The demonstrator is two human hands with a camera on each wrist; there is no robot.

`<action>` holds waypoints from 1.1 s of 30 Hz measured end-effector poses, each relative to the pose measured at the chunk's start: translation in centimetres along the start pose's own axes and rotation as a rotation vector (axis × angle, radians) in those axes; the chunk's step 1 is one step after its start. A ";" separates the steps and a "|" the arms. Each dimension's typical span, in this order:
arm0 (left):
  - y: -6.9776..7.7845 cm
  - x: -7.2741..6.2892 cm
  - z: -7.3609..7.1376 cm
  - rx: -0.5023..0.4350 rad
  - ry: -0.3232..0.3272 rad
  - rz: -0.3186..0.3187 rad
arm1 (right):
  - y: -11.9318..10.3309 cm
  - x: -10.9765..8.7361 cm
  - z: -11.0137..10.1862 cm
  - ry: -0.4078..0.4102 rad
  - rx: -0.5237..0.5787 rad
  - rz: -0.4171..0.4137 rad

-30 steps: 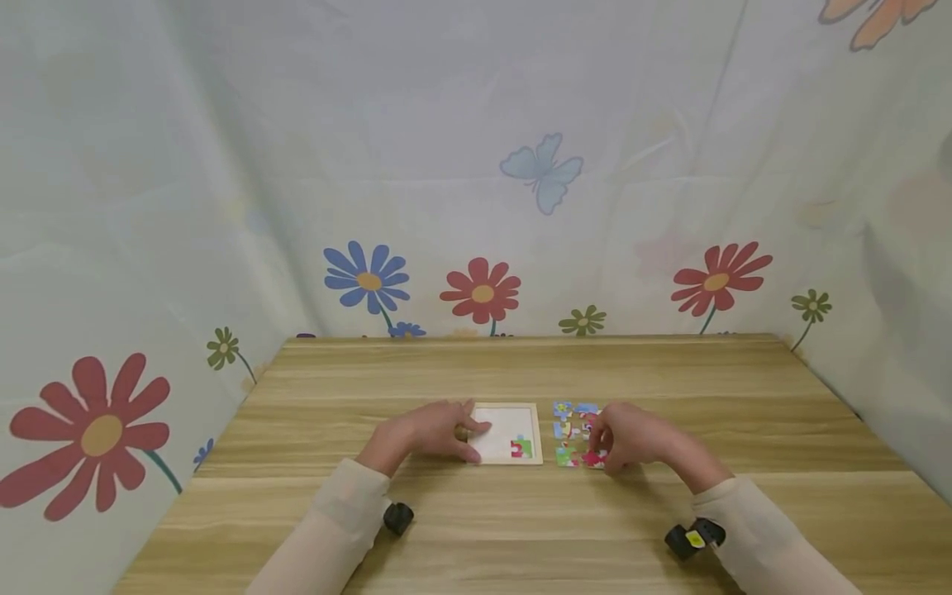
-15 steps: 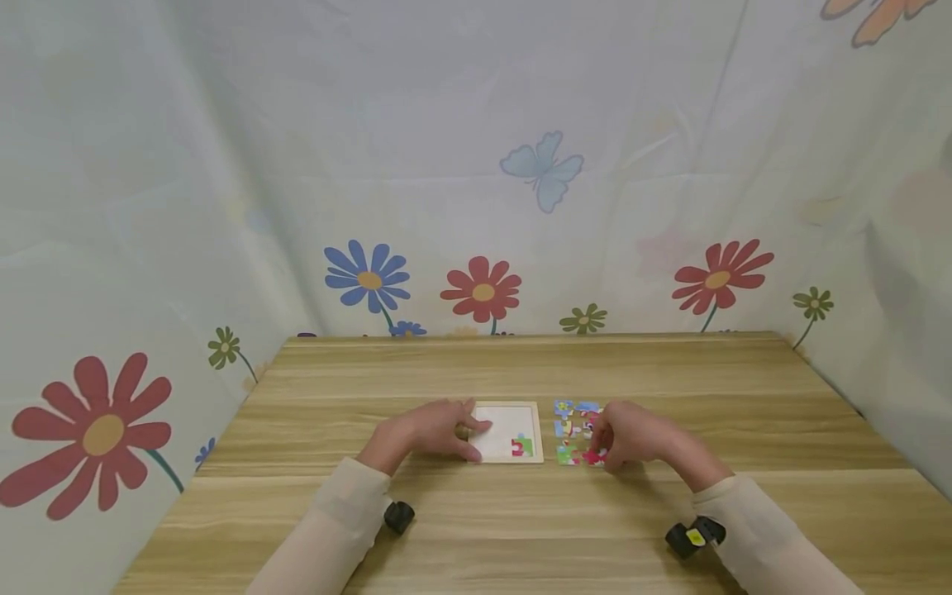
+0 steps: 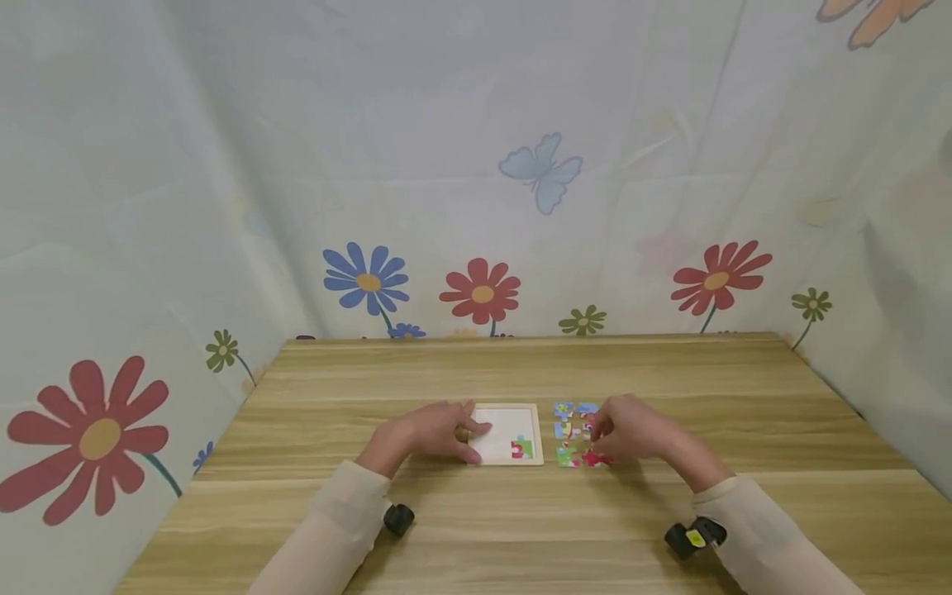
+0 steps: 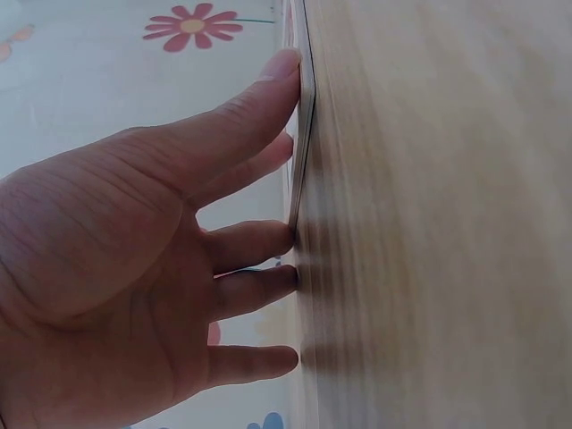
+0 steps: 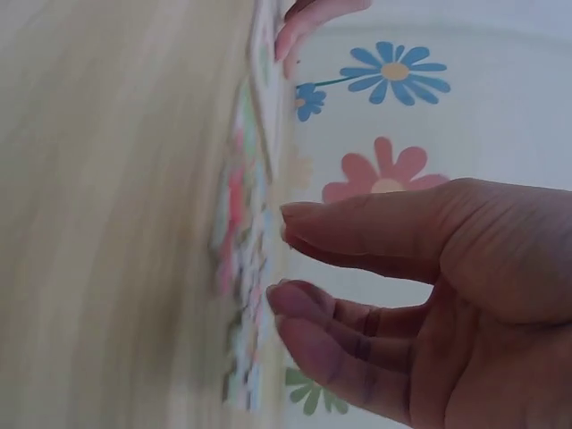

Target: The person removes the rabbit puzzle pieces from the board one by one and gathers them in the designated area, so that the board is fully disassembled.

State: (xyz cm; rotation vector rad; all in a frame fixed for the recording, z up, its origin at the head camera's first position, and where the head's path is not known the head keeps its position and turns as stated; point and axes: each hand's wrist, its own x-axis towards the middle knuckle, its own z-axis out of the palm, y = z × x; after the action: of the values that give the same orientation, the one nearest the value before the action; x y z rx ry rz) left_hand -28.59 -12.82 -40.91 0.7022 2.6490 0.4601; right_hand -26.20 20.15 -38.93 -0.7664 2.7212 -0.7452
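Note:
A square puzzle tray point(image 3: 502, 413) with a pale wooden rim lies on the table. One red-and-green puzzle piece point(image 3: 521, 448) sits in its near right corner. My left hand point(image 3: 439, 430) rests at the tray's left side, thumb on the near left corner and a finger reaching over the base. In the left wrist view its fingers point(image 4: 250, 239) are fairly straight and spread. Loose puzzle pieces point(image 3: 567, 430) lie right of the tray. Over their right side hovers my right hand point(image 3: 632, 430), partly hiding them. The right wrist view shows a gap between thumb and fingers point(image 5: 322, 335), holding nothing.
The wood-grain table point(image 3: 476, 529) extends around the tray on all sides. Behind it hangs a pale curtain point(image 3: 416, 165) printed with flowers and a butterfly. Black wrist cameras point(image 3: 399, 519) are strapped to both sleeves.
My right hand has risen slightly off the loose pieces, so more of the red piece beneath it shows. The left hand and the tray have stayed put.

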 end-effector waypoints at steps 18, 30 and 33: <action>0.1 -0.1 -0.1 -0.003 0.002 0.007 | -6.2 4.5 3.4 -0.042 -0.046 -0.112; 0.0 -0.1 -0.1 0.008 0.010 0.043 | -7.1 6.2 5.4 -0.070 -0.108 -0.147; 0.0 -0.1 -0.1 0.003 0.009 0.044 | -7.0 6.3 5.4 -0.062 -0.089 -0.131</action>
State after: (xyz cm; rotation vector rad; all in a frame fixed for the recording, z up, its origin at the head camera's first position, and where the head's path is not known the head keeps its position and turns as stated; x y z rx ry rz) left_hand -28.56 -12.88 -40.81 0.7621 2.6482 0.4730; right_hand -26.72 9.42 -40.28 -0.9791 2.6842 -0.6183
